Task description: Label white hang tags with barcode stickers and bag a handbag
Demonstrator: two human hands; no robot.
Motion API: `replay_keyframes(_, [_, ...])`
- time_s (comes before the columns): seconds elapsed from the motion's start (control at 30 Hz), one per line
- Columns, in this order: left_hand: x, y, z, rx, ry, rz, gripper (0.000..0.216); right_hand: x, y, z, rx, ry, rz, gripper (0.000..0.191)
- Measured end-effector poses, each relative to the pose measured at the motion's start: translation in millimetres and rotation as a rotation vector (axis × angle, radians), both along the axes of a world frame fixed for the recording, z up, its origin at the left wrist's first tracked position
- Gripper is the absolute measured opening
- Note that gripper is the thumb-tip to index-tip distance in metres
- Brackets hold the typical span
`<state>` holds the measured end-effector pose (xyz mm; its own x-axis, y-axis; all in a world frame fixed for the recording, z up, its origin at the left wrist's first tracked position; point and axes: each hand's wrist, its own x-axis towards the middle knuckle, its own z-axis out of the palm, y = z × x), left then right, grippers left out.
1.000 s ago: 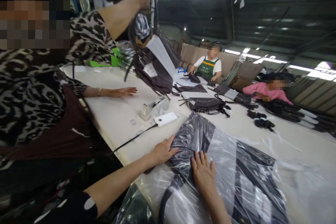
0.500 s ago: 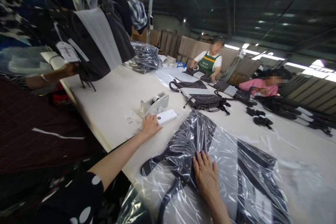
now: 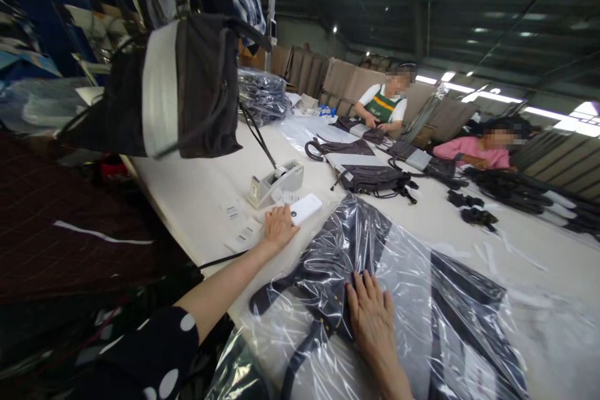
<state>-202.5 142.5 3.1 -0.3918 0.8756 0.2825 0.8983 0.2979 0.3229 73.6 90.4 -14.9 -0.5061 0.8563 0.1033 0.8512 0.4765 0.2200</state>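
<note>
My left hand (image 3: pixel 280 227) has its fingers curled over the near end of a white handheld scanner (image 3: pixel 307 207), which lies low over the table. My right hand (image 3: pixel 372 312) rests flat, fingers stretched out, on a dark bag with a broad grey stripe (image 3: pixel 405 275). Clear plastic wraps this bag, and its dark strap (image 3: pixel 300 350) shows through near the table edge. Beside my left hand are barcode labels (image 3: pixel 244 234) and a grey tape dispenser (image 3: pixel 276 184). A black cord (image 3: pixel 222 260) runs beneath my left forearm.
Another striped dark bag (image 3: pixel 201 87) hangs in the air at left, over the table edge. Unwrapped bags (image 3: pixel 360 169) lie mid-table, with a plastic-wrapped stack (image 3: pixel 262 95) behind. Across the table are a person in a green apron (image 3: pixel 380 106) and one in pink (image 3: pixel 473 153).
My left hand and the scanner have shifted slightly right, uncovering more of the labels. The bag at left has turned and moved right; the other person's hand there has gone from sight.
</note>
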Motion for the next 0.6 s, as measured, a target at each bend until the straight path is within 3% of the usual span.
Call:
replay_keyframes(0.2, [-15, -13, 5.2, 0.060, -0.063, -0.041, 0.040, 5, 3, -7.5, 0.030, -0.024, 0.050, 0.042])
replay_keyframes(0.4, [-87, -31, 7.0, 0.160, -0.138, 0.223, 0.030, 9, 3, -10.5, 0.083, -0.031, 0.089, 0.043])
replay_keyframes(0.6, [-141, -30, 3.0, 0.126, -0.188, 0.216, 0.031, 7, 1, -6.8, 0.100, -0.047, 0.102, 0.044])
